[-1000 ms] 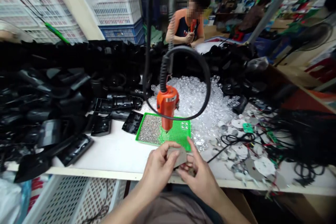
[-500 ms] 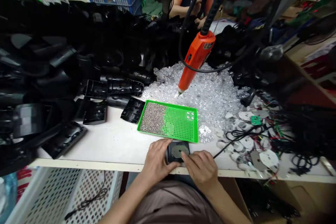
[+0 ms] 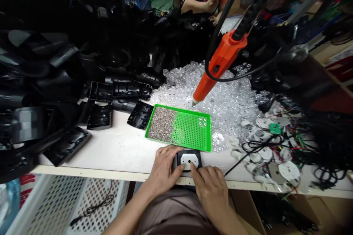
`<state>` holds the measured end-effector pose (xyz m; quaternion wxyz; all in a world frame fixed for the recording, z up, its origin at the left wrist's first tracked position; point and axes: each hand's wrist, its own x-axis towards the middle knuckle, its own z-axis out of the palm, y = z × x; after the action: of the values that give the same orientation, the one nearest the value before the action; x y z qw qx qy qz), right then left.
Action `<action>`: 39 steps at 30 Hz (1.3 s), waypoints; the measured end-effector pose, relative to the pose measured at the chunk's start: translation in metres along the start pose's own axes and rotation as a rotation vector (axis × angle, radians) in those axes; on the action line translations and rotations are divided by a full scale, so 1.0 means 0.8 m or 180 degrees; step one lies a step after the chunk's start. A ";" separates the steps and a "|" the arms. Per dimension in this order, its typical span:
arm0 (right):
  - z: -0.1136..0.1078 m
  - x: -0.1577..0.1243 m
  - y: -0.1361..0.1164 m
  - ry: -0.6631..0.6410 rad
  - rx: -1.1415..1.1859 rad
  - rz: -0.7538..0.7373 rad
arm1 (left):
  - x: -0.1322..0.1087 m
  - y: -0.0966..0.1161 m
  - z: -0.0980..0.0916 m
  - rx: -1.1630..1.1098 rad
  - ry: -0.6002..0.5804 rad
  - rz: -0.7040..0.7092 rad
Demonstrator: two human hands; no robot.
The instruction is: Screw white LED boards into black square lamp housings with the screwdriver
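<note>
Your left hand curls around one side of the black plastic housing while your right hand presses its fingers on the near edge, steadying it on the bench between your hands, with the green perforated tray just beyond, within easy reach.

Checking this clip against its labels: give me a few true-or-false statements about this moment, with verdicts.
1. The left hand and right hand both touch a black plastic housing at the bench edge. True.
2. The right hand holds the orange electric screwdriver. False: it hangs on its cable, held by neither hand.
3. Clear plastic lenses lie left of the green perforated tray. False: they lie behind and right of it; black plastic parts lie left.
4. Small metal parts cover the tray's left portion. True.
</note>
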<state>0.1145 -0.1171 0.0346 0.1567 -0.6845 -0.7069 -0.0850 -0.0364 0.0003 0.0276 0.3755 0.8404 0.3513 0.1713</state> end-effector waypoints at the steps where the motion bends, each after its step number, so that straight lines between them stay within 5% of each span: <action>1: 0.001 0.000 0.000 0.0024 0.0036 0.0017 | 0.001 0.001 0.002 0.0001 0.0060 -0.0102; 8: 0.006 0.000 -0.002 0.0259 0.0168 0.0146 | 0.011 0.014 0.021 0.0152 0.0351 -0.0730; 15: 0.010 -0.003 -0.006 0.0368 0.0226 0.0140 | 0.014 0.016 0.019 0.0308 0.0305 -0.0711; 20: -0.004 -0.004 0.036 0.0273 0.0715 0.0067 | 0.011 0.010 0.025 0.0285 0.0374 -0.0603; 25: -0.047 -0.039 0.074 0.0792 0.1037 0.0745 | 0.010 0.006 0.028 0.0259 0.0384 -0.0579; 30: -0.061 -0.075 0.045 0.0454 0.0617 0.0631 | 0.009 0.004 0.030 0.0238 0.0400 -0.0556; 34: -0.054 -0.058 0.042 0.0540 0.0380 0.0976 | 0.008 0.003 0.032 0.0253 0.0458 -0.0478; 39: -0.051 -0.038 0.054 -0.0136 -0.0044 0.0819 | 0.007 0.002 0.033 0.0253 0.0466 -0.0458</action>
<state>0.1620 -0.1569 0.0583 0.1464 -0.7722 -0.6159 -0.0545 -0.0175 -0.0100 0.0120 0.3265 0.8125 0.4437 0.1907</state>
